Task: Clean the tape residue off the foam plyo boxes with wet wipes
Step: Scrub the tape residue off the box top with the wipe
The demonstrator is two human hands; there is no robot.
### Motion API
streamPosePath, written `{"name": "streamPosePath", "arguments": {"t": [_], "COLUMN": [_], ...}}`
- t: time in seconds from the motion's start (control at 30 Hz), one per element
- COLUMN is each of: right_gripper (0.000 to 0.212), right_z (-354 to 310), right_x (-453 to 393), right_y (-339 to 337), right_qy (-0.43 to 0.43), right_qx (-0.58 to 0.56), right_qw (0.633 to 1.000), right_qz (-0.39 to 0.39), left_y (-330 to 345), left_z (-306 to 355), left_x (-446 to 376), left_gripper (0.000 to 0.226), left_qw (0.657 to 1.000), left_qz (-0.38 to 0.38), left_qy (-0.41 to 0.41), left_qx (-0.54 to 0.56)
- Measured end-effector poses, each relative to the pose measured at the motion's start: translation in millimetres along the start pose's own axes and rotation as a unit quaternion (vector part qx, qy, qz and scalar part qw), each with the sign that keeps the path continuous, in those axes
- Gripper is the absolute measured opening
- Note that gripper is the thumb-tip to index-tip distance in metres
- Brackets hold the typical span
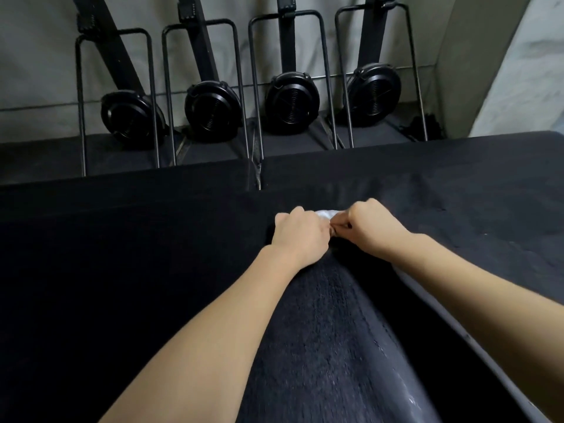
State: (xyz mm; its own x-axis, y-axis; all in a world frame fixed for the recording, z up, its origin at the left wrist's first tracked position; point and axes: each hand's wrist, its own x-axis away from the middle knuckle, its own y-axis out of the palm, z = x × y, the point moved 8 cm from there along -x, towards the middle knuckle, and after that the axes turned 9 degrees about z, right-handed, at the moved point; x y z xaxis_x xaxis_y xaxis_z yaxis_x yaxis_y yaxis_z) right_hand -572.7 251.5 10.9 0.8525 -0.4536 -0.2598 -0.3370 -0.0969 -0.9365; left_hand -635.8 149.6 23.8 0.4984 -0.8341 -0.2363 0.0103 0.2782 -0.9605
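Dim on my feed: the black boxes (152, 239) swallow detail, glare streaks the wet patch (406, 389) lower right, edges bow from the wide lens, foreground slightly blurred.

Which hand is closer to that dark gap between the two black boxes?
Left. The left hand sits just below and right of the gap; the right hand lies farther right, past the white wipe between both hands.
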Motion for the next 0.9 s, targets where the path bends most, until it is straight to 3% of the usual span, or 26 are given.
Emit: {"name": "streamPosePath", "arguments": {"t": [0.2, 0.47, 0.63, 0.77, 0.9], "right_gripper": [0.017, 0.040, 0.029, 0.041, 0.023], "right_z": [-31, -66, -88, -103, -113], "right_x": [111, 243, 307, 354, 386], "right_y": [-21, -30, -42, -52, -65], "right_qy": [-0.046, -0.066, -0.081, -0.077, -0.056], "right_qx": [-0.006, -0.034, -0.071, -0.113, -0.160], "right_qw": [0.999, 0.997, 0.994, 0.989, 0.982], "right_qz": [-0.004, 0.011, 0.035, 0.063, 0.087], "left_y": [-13, -34, -42, -53, -68], "left_z": [40, 81, 95, 108, 109], "left_x": [105, 234, 292, 338, 368], "left_gripper": [0.035, 0.033, 0.022, 0.012, 0.040], "left_qw": [1.000, 0.997, 0.993, 0.991, 0.995], "left_qz": [0.007, 0.031, 0.068, 0.059, -0.007], "left_qy": [0.023, 0.069, 0.099, 0.113, 0.080], "left_qx": [0.008, 0.024, -0.020, -0.028, 0.065]}}
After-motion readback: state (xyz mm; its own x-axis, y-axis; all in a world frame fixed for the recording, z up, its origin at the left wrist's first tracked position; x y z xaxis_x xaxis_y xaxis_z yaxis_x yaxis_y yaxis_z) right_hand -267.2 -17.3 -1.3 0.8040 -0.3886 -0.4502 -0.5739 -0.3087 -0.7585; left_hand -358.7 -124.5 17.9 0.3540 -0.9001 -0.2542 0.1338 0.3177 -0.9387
